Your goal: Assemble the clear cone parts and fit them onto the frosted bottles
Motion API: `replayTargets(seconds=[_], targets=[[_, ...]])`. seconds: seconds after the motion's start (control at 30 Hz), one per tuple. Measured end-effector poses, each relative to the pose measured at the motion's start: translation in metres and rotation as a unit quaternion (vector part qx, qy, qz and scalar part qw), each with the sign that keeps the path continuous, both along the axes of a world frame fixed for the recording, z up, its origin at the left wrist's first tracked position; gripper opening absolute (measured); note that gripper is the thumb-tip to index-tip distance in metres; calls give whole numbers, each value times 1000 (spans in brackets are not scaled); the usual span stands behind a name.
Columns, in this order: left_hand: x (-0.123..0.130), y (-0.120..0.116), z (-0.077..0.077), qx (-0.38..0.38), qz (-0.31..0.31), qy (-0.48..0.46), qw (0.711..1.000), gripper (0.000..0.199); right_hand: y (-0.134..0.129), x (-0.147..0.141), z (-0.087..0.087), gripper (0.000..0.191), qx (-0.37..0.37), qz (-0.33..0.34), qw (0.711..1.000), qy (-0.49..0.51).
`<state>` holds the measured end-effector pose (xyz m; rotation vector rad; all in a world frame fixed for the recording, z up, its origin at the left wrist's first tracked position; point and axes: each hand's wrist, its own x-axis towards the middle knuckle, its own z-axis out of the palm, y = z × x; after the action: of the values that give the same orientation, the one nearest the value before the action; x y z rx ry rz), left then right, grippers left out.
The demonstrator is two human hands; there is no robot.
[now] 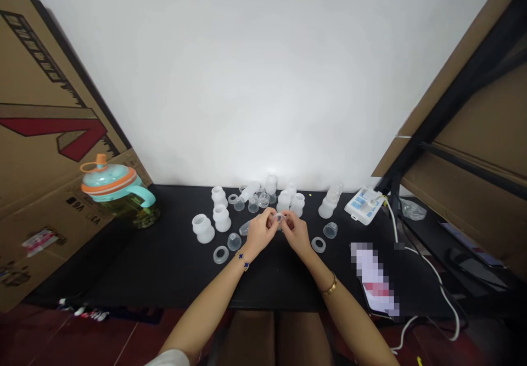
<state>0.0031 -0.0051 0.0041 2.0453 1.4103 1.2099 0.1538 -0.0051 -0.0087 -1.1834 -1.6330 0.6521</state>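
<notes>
Both hands share the grip: the left hand and the right hand are clamped on a small, see-through plastic ring, with thumbs and fingertips pinching it from two sides. The ring is between the hands, over a long black bench. It is hard to tell if it touches the bench. A thin gold bracelet with blue shapes goes around the left wrist, and a plain gold bangle goes around the right one.

Left of the ring, three round white plastic bottles stand upright with open tops. Also left of it, but nearer to the person, are a little clear dome-shaped cap and a flat whitish ring-shaped piece. Behind the ring, more white bottles and clear caps sit close together.

Right of the ring are another clear cap, a second whitish ring-shaped piece and a white bottle with a clear top. Farther right of it are a white and blue power strip and a phone with a blurry screen. Far left of the ring stands a big clear jug with a blue-green and orange lid.
</notes>
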Motion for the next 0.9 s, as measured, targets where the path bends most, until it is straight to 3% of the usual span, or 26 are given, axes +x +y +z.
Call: replayTargets(seconds=[0.67, 0.9], targets=[[-2, 1, 3, -18, 59, -17, 998, 2, -2, 1, -3, 33, 43, 32, 998, -44], [-5, 2, 7, -49, 69, -24, 996, 8, -5, 0, -2, 36, 49, 51, 996, -57]])
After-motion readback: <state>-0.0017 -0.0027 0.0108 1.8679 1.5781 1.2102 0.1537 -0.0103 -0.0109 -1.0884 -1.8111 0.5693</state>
